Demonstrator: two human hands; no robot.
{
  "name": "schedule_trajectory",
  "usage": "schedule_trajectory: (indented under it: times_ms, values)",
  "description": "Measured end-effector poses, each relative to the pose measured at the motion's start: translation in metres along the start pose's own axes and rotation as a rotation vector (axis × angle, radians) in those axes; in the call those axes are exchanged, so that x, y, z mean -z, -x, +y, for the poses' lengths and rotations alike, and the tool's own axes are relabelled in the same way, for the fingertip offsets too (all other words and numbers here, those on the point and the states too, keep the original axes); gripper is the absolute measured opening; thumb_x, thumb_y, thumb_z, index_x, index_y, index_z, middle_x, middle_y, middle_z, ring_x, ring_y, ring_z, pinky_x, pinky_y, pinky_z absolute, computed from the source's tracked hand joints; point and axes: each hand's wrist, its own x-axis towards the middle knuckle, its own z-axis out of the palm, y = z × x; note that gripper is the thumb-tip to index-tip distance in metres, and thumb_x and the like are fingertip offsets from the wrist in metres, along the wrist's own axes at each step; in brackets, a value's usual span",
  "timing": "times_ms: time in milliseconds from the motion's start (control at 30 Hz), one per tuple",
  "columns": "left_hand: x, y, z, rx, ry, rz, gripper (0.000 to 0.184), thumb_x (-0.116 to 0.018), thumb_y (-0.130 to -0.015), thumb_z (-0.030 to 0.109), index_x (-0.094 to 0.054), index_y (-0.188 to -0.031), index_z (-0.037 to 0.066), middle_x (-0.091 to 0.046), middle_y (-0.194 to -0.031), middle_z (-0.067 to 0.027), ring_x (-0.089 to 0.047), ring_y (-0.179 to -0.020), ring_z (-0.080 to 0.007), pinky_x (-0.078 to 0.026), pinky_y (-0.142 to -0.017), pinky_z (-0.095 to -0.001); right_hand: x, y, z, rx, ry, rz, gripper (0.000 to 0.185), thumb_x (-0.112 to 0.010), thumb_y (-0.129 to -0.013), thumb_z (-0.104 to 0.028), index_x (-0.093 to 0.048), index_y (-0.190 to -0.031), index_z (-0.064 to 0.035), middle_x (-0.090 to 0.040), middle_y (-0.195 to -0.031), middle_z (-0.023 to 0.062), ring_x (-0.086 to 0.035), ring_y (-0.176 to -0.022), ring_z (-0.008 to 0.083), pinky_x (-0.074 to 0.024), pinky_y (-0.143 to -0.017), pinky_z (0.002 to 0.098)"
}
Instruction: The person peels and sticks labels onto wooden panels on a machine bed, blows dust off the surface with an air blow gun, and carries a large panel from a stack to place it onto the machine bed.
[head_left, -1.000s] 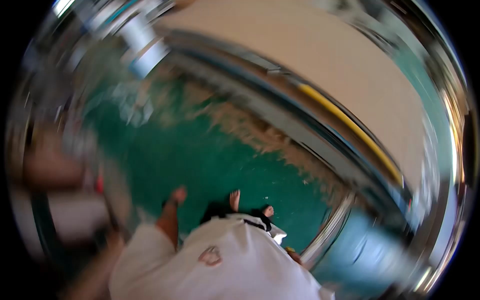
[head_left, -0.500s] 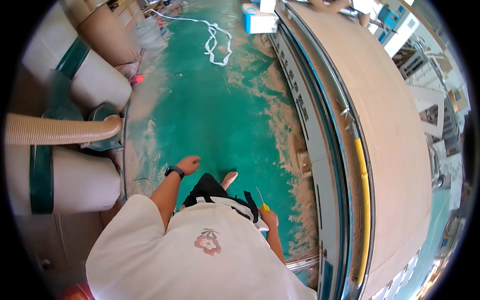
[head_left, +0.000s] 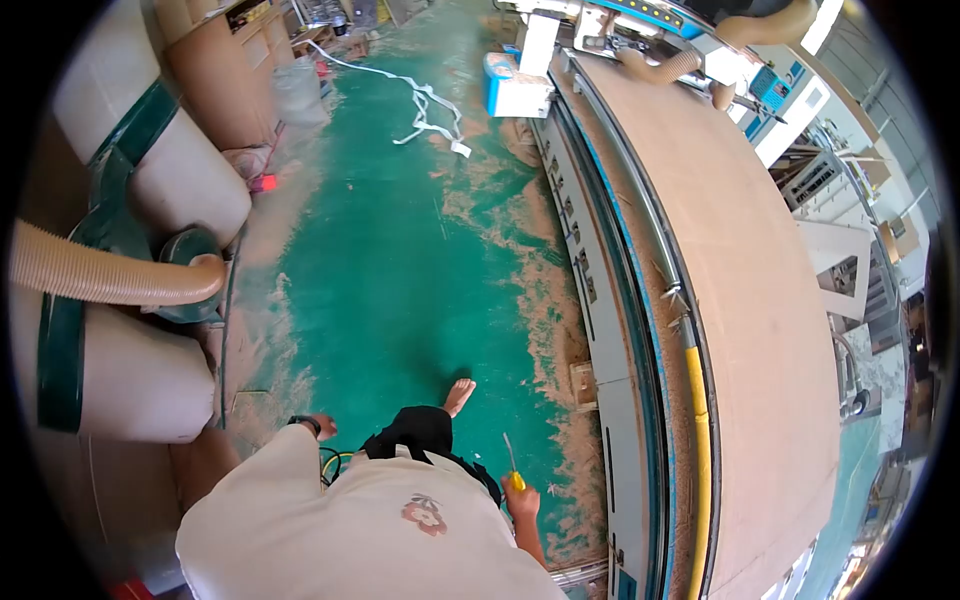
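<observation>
My right hand (head_left: pixel 523 499) is closed around the yellow handle of what looks like a screwdriver (head_left: pixel 515 478). Its thin metal shaft points forward, over the green floor. My left hand (head_left: pixel 325 427) hangs low on the left, beside my body, with a dark watch on the wrist. Its fingers are small in view but look loosely apart, and I see nothing in them. Just behind it, a loop of yellow and black cable (head_left: pixel 335 462) shows by my waist. One bare foot (head_left: pixel 459 397) is forward on the floor.
A long machine bed (head_left: pixel 740 300) with a yellow tube (head_left: pixel 699 430) runs along the right. On the left stand dust-collector bags (head_left: pixel 140 375) and a ribbed hose (head_left: pixel 110 270). White strapping (head_left: pixel 425 110) lies ahead on the green floor (head_left: pixel 400 270), near a blue-and-white box (head_left: pixel 517 88). Sawdust lines both sides.
My left hand has swung back and down toward my side. The right hand still holds the screwdriver, now slightly lower. The view has tilted up, showing more of the room ahead.
</observation>
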Motion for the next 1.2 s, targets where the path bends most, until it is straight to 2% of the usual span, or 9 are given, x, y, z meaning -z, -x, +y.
schedule_trajectory:
  times_ms: [233, 367, 500, 633, 700, 800, 967, 1100, 1200]
  values:
    - [0.212, -0.074, 0.186, -0.432, 0.103, 0.601, 0.030, -0.051, -0.088, 0.025, -0.067, -0.109, 0.011, -0.067, -0.112, -0.0184, -0.062, -0.105, -0.0394, -0.050, -0.090, -0.0482, -0.080, -0.017, 0.155, -0.213, 0.138, -0.064, 0.055, -0.051, -0.088, -0.062, -0.072, -0.103, -0.0131, -0.071, -0.100, 0.0186, -0.066, -0.105, 0.0346, -0.0520, -0.086, 0.0469]
    - [0.295, -0.081, 0.316, -0.843, 0.329, 0.652, 0.029, -0.056, -0.091, 0.020, -0.062, -0.115, 0.007, -0.066, -0.110, -0.0145, -0.063, -0.101, -0.0318, -0.049, -0.090, -0.0404, -0.141, 0.029, 0.227, -0.265, -0.300, -0.136, 0.042, -0.066, -0.084, -0.048, -0.069, -0.088, -0.0060, -0.066, -0.076, 0.0094, -0.063, -0.071, 0.0238, -0.0498, -0.065, 0.0428]
    - [0.326, -0.059, 0.377, -0.869, 0.552, 0.240, 0.032, -0.061, -0.096, 0.017, -0.061, -0.126, 0.008, -0.065, -0.107, -0.0042, -0.061, -0.094, -0.0141, -0.049, -0.082, -0.0275, -0.124, 0.105, 0.159, -0.746, -0.607, -0.136, 0.053, -0.071, -0.078, -0.052, -0.071, -0.086, -0.0002, -0.069, -0.076, 0.0118, -0.063, -0.065, 0.0251, -0.0507, -0.061, 0.0416]
    - [0.302, -0.142, 0.355, -0.818, 0.120, 0.076, 0.032, -0.061, -0.094, 0.017, -0.061, -0.125, 0.010, -0.067, -0.111, -0.0080, -0.063, -0.096, -0.0171, -0.050, -0.086, -0.0320, -0.149, 0.173, 0.085, -1.125, -0.942, -0.010, 0.045, -0.071, -0.082, -0.043, -0.067, -0.078, 0.0017, -0.063, -0.065, 0.0093, -0.061, -0.059, 0.0242, -0.0477, -0.056, 0.0406]
    - [0.290, -0.216, 0.307, -0.720, -0.094, -0.049, 0.035, -0.062, -0.090, 0.024, -0.063, -0.122, 0.009, -0.069, -0.108, -0.0125, -0.065, -0.102, -0.0235, -0.050, -0.088, -0.0367, -0.233, 0.210, 0.070, -0.838, -0.633, 0.364, 0.044, -0.067, -0.085, -0.043, -0.067, -0.078, 0.0007, -0.063, -0.064, 0.0098, -0.062, -0.060, 0.0248, -0.0468, -0.056, 0.0401]
    - [0.305, -0.209, 0.315, -0.535, -0.611, -0.120, 0.036, -0.059, -0.088, 0.027, -0.065, -0.119, 0.009, -0.068, -0.111, -0.0134, -0.065, -0.103, -0.0251, -0.051, -0.089, -0.0383, -0.213, 0.207, 0.000, -1.372, -1.302, 0.043, 0.046, -0.072, -0.081, -0.043, -0.067, -0.091, 0.0008, -0.064, -0.081, 0.0117, -0.058, -0.071, 0.0229, -0.0447, -0.063, 0.0418]
    - [0.302, -0.232, 0.377, -0.596, -0.417, -0.055, 0.036, -0.059, -0.089, 0.024, -0.064, -0.119, 0.007, -0.068, -0.109, -0.0121, -0.066, -0.093, -0.0231, -0.052, -0.082, -0.0372, -0.256, 0.187, -0.052, -1.274, -1.679, 0.354, 0.039, -0.070, -0.082, -0.041, -0.068, -0.085, -0.0022, -0.064, -0.070, 0.0078, -0.058, -0.057, 0.0219, -0.0437, -0.051, 0.0382]
    - [0.291, -0.163, 0.515, -0.677, -0.091, -0.154, 0.035, -0.060, -0.092, 0.018, -0.061, -0.123, 0.003, -0.068, -0.107, -0.0075, -0.062, -0.089, -0.0153, -0.051, -0.080, -0.0321, -0.136, 0.187, -0.034, -1.230, -1.705, 0.305, 0.045, -0.071, -0.082, -0.046, -0.071, -0.092, -0.0019, -0.069, -0.080, 0.0093, -0.061, -0.062, 0.0214, -0.0471, -0.056, 0.0356]
    - [0.261, -0.114, 0.646, -0.875, -0.123, -0.002, 0.034, -0.059, -0.093, 0.018, -0.061, -0.124, 0.004, -0.067, -0.103, -0.0069, -0.062, -0.090, -0.0157, -0.050, -0.081, -0.0315, -0.074, 0.177, 0.049, -0.759, -1.543, 0.490, 0.034, -0.070, -0.088, -0.039, -0.071, -0.095, -0.0059, -0.069, -0.083, 0.0026, -0.058, -0.067, 0.0133, -0.0456, -0.055, 0.0314]
